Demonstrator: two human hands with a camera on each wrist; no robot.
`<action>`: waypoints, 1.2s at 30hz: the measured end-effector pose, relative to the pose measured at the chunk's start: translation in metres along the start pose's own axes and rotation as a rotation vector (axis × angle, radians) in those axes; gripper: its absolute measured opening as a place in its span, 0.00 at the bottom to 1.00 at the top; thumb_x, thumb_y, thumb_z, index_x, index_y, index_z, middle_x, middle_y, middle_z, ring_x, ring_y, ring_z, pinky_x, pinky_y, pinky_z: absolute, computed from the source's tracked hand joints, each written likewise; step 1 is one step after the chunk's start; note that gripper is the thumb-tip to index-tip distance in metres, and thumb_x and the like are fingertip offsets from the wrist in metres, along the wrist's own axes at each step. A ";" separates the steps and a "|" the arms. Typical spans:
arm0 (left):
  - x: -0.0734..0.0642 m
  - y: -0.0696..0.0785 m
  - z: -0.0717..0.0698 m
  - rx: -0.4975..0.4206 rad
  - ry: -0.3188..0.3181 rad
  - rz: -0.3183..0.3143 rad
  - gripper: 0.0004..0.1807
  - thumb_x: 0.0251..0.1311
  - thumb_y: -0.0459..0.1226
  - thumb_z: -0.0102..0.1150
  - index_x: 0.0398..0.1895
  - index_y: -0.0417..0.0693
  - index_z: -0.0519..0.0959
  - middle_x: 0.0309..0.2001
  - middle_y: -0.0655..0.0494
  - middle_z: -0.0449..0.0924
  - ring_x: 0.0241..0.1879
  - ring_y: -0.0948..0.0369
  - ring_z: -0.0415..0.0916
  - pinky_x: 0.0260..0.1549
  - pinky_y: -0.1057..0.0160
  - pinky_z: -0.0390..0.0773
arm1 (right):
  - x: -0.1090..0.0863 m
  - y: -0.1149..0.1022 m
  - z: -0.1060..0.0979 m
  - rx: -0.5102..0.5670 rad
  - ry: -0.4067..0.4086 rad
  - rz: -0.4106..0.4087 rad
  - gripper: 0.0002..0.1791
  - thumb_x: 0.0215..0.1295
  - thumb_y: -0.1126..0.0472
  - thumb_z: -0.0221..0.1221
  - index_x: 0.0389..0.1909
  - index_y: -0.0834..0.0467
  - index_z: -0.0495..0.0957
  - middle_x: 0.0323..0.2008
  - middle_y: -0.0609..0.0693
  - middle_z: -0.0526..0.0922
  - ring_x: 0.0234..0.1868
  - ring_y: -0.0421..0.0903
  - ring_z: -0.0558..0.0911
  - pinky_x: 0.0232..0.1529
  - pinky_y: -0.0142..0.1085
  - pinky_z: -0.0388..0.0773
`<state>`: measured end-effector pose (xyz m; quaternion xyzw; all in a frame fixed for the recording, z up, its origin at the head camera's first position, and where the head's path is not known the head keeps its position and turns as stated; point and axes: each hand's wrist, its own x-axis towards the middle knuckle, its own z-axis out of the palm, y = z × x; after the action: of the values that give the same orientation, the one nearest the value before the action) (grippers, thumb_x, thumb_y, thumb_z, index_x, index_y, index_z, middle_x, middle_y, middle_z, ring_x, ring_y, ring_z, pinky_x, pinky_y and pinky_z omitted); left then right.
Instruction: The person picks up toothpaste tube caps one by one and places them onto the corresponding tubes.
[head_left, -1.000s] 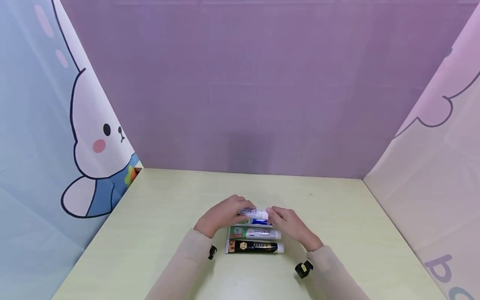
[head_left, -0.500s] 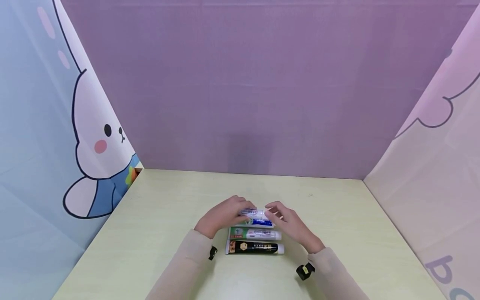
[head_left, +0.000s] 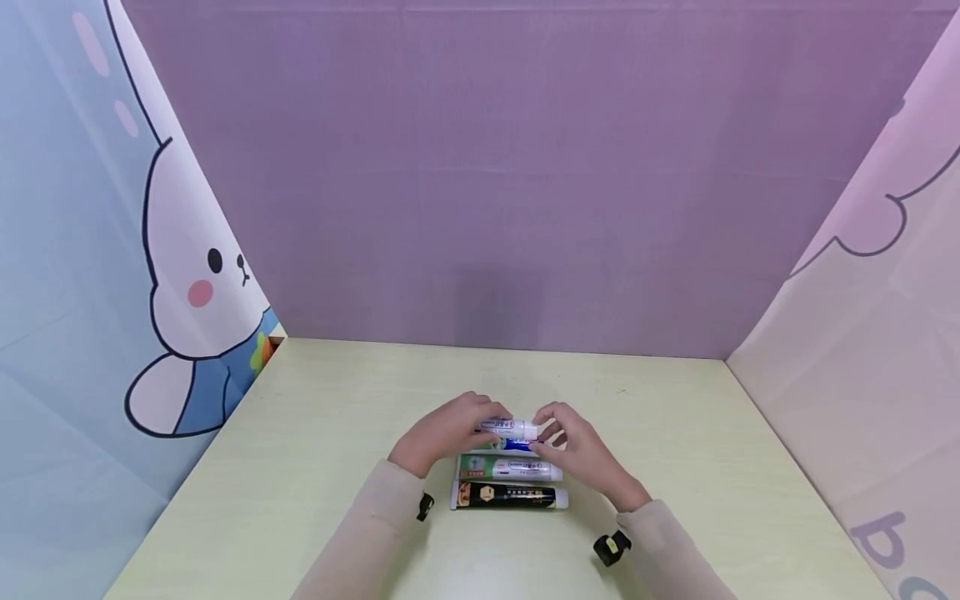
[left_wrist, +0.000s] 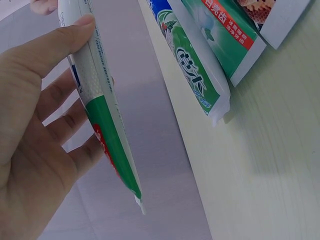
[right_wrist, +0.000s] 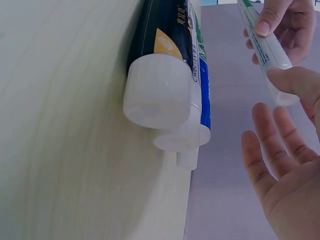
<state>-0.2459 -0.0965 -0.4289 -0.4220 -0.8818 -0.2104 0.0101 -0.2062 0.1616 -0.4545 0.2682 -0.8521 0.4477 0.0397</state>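
Note:
My left hand holds a white and green toothpaste tube above the table, thumb on one face and fingers behind it. At the tube's white cap, my right hand has its fingers spread and loosely bent. Its thumb overlaps the cap in the right wrist view; whether it touches is unclear. Below lie a blue and green toothpaste tube, partly hidden by the hands, a silver and green toothpaste tube and a black toothpaste tube, side by side with caps to the right.
The pale wooden table meets a purple cloth backdrop at its far edge. Printed cloths rise on both sides, a rabbit figure on the left one. A black wrist camera sits under the right sleeve.
My right hand has let go of the held tube's cap; its fingers have spread and its thumb sits slightly lower. My left hand and the lying tubes stay nearly still.

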 end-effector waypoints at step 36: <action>0.001 0.002 -0.001 0.028 0.004 -0.011 0.19 0.66 0.42 0.65 0.59 0.53 0.80 0.51 0.59 0.82 0.49 0.62 0.75 0.53 0.64 0.76 | 0.001 -0.003 -0.003 -0.019 -0.007 0.083 0.13 0.71 0.58 0.62 0.51 0.57 0.75 0.36 0.49 0.83 0.33 0.45 0.78 0.34 0.34 0.76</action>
<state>-0.2456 -0.0953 -0.4270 -0.4164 -0.8870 -0.1992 0.0165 -0.2056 0.1623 -0.4502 0.2340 -0.8668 0.4398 0.0207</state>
